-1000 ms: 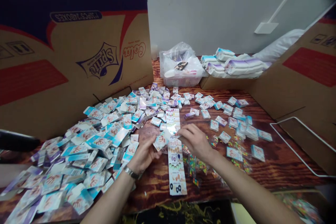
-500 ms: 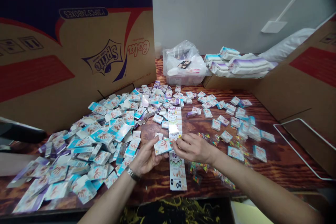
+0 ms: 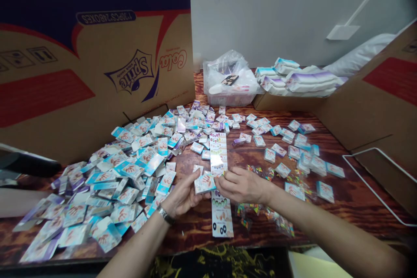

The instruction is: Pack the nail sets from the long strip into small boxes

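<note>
My left hand (image 3: pixel 182 195) grips a small white-and-blue cardboard box (image 3: pixel 204 183) printed with a hand picture. At the right end of that box my right hand (image 3: pixel 239 186) is closed, fingertips pinched together. A bit of yellow shows at those fingertips, too small to make out. Beneath both hands lies a long printed leaflet strip (image 3: pixel 219 150) with rows of coloured nail-like ovals, partly covered by the hands. To the right, below my right forearm, small clear packets with colourful pieces (image 3: pixel 249 213) are scattered.
A large heap of similar small boxes (image 3: pixel 130 169) covers the left. Several more boxes (image 3: pixel 296 152) lie at the right. Big cartons (image 3: pixel 97 74) flank the table. Behind stand a bagged plastic tub (image 3: pixel 231 91) and an open carton with white packs (image 3: pixel 289 102). A white strap loop (image 3: pixel 374 186) lies right.
The held box has tilted slightly, its front edge now more visible. Both hands stay almost in place at the box; the whole view has shifted a little.
</note>
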A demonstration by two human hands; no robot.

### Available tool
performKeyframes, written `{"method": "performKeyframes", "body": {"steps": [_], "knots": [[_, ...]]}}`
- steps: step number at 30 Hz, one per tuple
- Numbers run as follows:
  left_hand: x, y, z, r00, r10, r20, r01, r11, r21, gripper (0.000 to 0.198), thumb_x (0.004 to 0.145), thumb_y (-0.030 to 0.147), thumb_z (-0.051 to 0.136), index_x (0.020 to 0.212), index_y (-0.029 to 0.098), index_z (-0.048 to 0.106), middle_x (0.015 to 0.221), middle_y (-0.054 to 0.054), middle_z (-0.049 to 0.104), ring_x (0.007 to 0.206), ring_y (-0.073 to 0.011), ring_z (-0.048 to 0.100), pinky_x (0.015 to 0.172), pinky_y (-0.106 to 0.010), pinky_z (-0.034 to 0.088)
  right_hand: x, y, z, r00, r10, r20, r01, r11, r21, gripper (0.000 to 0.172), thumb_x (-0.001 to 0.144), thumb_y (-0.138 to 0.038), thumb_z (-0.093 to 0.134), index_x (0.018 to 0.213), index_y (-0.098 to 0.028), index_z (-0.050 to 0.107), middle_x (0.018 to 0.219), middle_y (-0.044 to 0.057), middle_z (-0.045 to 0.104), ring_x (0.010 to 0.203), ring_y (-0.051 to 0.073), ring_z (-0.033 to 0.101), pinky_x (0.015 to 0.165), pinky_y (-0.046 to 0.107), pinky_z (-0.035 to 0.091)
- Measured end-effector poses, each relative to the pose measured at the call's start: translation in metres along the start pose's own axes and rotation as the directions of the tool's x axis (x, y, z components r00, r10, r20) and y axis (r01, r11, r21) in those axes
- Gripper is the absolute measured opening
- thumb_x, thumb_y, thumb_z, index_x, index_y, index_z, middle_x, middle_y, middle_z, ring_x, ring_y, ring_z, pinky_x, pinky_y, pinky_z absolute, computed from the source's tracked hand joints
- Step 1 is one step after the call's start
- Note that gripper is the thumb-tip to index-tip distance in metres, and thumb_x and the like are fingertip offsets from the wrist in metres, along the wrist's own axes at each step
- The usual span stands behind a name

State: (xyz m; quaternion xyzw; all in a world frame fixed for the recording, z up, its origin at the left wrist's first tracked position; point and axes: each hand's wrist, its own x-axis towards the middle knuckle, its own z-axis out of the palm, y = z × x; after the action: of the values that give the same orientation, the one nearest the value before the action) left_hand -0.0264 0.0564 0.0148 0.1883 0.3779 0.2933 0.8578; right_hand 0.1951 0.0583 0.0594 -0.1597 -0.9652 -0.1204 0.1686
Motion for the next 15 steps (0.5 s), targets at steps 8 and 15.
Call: {"method": "performKeyframes", "body": {"steps": [8, 15], "knots": [[-0.001, -0.005, 0.011, 0.982, 0.168, -0.092, -0.136, 0.951, 0.277, 0.036, 0.077, 0.049, 0.061, 0.08, 0.014, 0.059, 0.056, 0.004, 0.053, 0.032, -0.0029, 0.04, 0.028, -0.014, 0.026, 0.002, -0.007, 0.006, 0.974, 0.221, -0.054, -0.218, 0.974, 0.068, 0.024, 0.09, -0.011, 0.045, 0.107, -0.018, 0.059, 0.08, 0.005, 0.062, 0.069, 0.016, 0.052, 0.061, 0.028, 0.045], [-0.009, -0.015, 0.014, 0.784, 0.62, 0.025, -0.401, 0.475, 0.783, 0.03, 0.083, 0.044, 0.054, 0.099, 0.02, 0.062, 0.086, -0.005, 0.063, 0.077, -0.0185, 0.06, 0.068, -0.029, 0.049, 0.006, -0.023, 0.011, 0.823, 0.568, 0.031, -0.51, 0.713, 0.482, 0.026, 0.088, -0.013, 0.045, 0.109, -0.018, 0.06, 0.095, 0.008, 0.061, 0.087, 0.017, 0.058, 0.075, 0.03, 0.051]]}}
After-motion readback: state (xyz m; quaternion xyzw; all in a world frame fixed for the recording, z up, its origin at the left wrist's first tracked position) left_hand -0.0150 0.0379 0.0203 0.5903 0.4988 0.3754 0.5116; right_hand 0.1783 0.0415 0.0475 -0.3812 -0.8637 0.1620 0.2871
